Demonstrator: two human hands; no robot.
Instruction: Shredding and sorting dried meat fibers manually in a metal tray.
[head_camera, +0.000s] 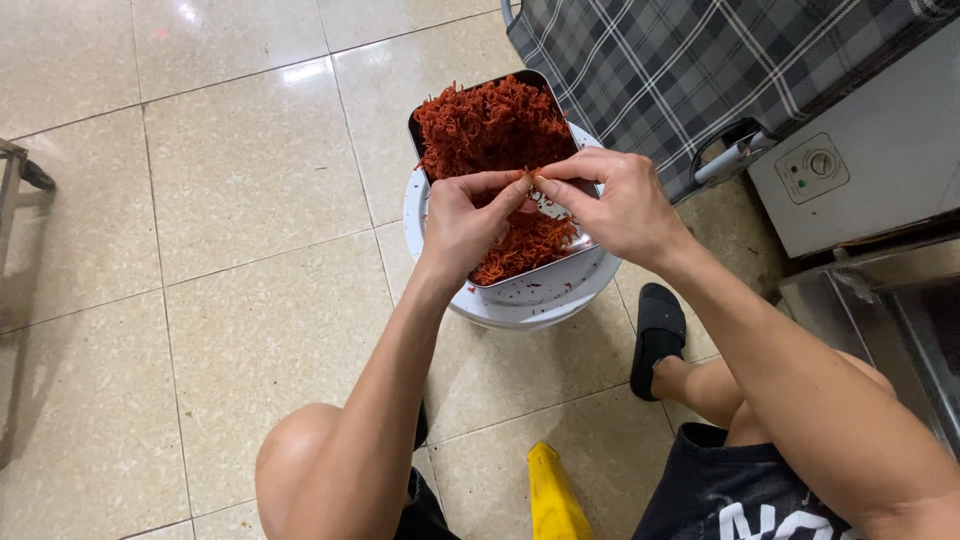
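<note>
View from above a seated person's lap. The left hand (462, 222) and right hand (612, 205) meet over a metal tray (520, 278), fingertips touching. The fingers of both hands are pressed together, pinching a small tuft of red shreds (490, 125) between them. The shreds are a dry, stringy, tangled mass, deep red at the far end of the tray and more orange near the hands. They fill most of the tray, which is rectangular with rounded corners and thin shiny walls. The tray rests on a round white bucket (520, 305), its rim speckled with red crumbs.

The bucket stands on the floor (240, 200), glossy beige tiles with thin dark joints and glints of lamp light. Behind the tray lies a grey plaid cloth (680, 60) draped over a frame with a metal tube. To the right stands a grey metal box (870, 160) with a round dial, and below it a steel bin (880, 310). A black sandal (655, 335) sits on the right foot just beside the bucket. A yellow object (552, 495) pokes up between the bare knees. At the far left edge, part of a metal stand (18, 180) shows.
</note>
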